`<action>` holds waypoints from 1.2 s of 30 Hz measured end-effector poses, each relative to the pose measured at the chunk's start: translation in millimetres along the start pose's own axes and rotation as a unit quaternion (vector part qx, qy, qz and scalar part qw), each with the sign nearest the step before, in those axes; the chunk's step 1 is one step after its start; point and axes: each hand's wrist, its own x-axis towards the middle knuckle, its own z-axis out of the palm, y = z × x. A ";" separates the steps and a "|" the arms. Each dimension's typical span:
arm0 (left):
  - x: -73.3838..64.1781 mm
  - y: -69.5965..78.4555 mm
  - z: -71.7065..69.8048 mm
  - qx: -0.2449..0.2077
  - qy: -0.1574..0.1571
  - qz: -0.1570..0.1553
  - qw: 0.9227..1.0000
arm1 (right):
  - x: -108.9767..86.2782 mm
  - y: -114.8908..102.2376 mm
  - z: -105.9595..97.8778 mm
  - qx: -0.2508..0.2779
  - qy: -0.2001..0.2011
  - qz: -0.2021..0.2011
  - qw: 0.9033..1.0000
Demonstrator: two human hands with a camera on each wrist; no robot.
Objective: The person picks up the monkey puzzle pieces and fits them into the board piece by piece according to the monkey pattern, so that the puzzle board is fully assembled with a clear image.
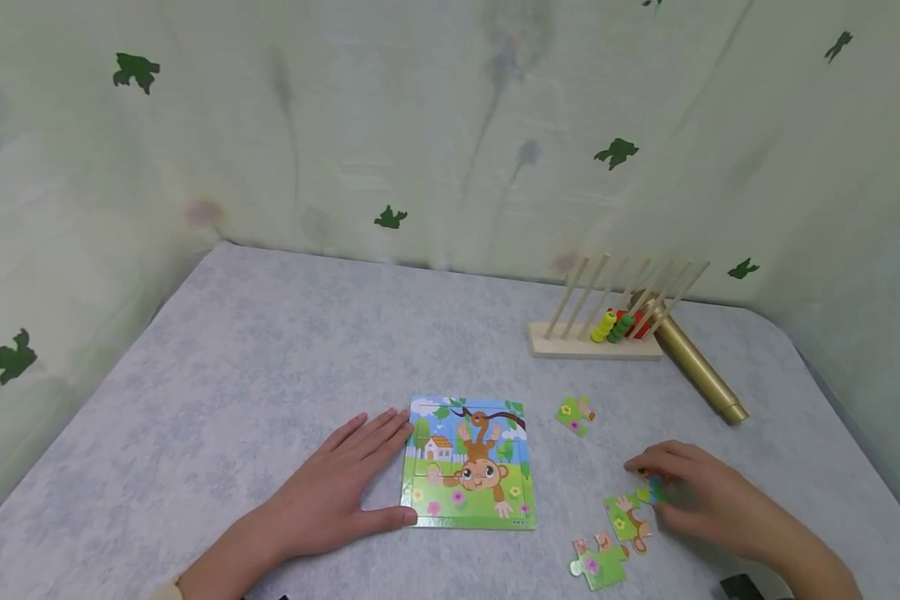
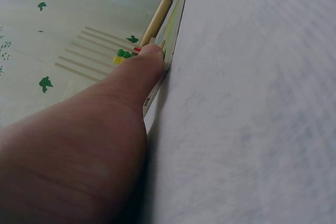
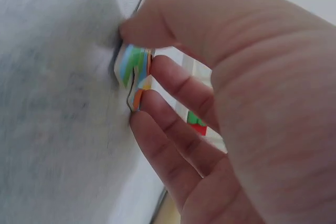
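My left hand [image 1: 345, 496] lies flat on the table, fingers straight. Its fingertips and thumb [image 2: 149, 56] touch the left edge of a square jigsaw puzzle [image 1: 468, 467] picturing a monkey hanging from a branch. To the right, my right hand [image 1: 708, 496] bends over loose jigsaw pieces, pinching a blue and green piece [image 3: 131, 64] between thumb and fingers at table level. The fingers partly cover that piece in the head view. Beside this hand lies a green piece with a brown tail [image 1: 627, 518], and below it a green piece with a pink flower [image 1: 603, 568].
Another green piece [image 1: 574, 416] lies right of the puzzle. Farther back stands a wooden bead rack [image 1: 596, 351] with upright rods and yellow, green and red beads. A gold tube [image 1: 693, 367] lies against it. A patterned curtain [image 1: 450, 133] hangs behind the table.
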 end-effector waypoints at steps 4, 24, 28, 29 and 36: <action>0.8 -0.9 0.7 0.000 -0.005 0.000 1.000 | 4.1 0.1 3.5 -0.025 0.025 -0.028 0.999; 0.8 -2.4 2.2 0.007 -0.004 0.004 1.000 | 19.7 -13.7 20.3 -0.031 0.120 0.066 0.990; 0.3 -1.8 2.0 0.002 -0.010 -0.002 1.000 | 14.5 -10.2 16.9 -0.046 0.111 0.107 0.987; 0.2 -1.7 1.9 0.001 -0.011 -0.003 1.000 | 13.1 -8.9 16.1 -0.044 0.106 0.115 0.987; 0.9 -2.2 1.7 0.012 -0.009 0.002 1.000 | 7.4 1.4 10.4 -0.033 0.073 0.152 0.985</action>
